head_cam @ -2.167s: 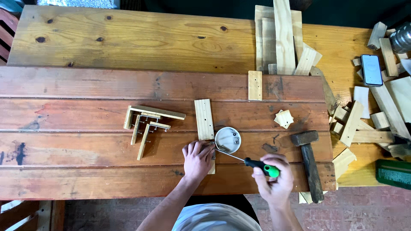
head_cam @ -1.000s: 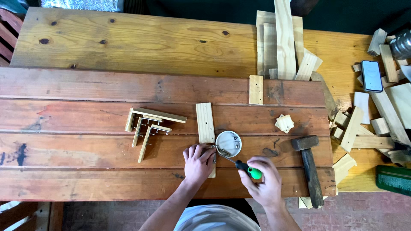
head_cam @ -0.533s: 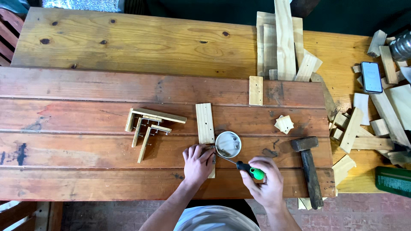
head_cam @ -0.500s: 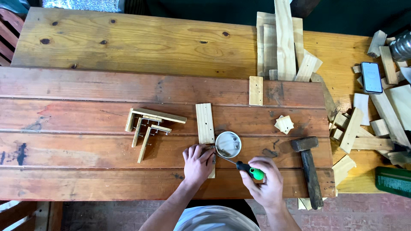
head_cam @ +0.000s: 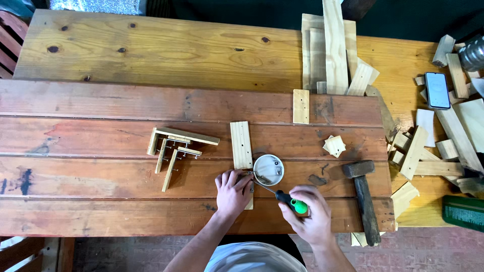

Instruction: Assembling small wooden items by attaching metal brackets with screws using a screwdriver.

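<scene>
Below us: red plank bench [head_cam: 101,100] over pale worktop [head_cam: 151,45], brick floor beneath. Our left hand [head_cam: 233,191] presses flat on wood strip [head_cam: 242,146]. Our right hand [head_cam: 308,216] grips screwdriver [head_cam: 287,199], tip beside white dish [head_cam: 268,170]. Hammer [head_cam: 364,199] right; offcuts [head_cam: 443,141] and phone [head_cam: 437,90] beyond.

Round dish [head_cam: 268,170] right of wood strip [head_cam: 241,145]; hammer [head_cam: 364,199] further right; bracket pieces [head_cam: 176,149] left.
</scene>
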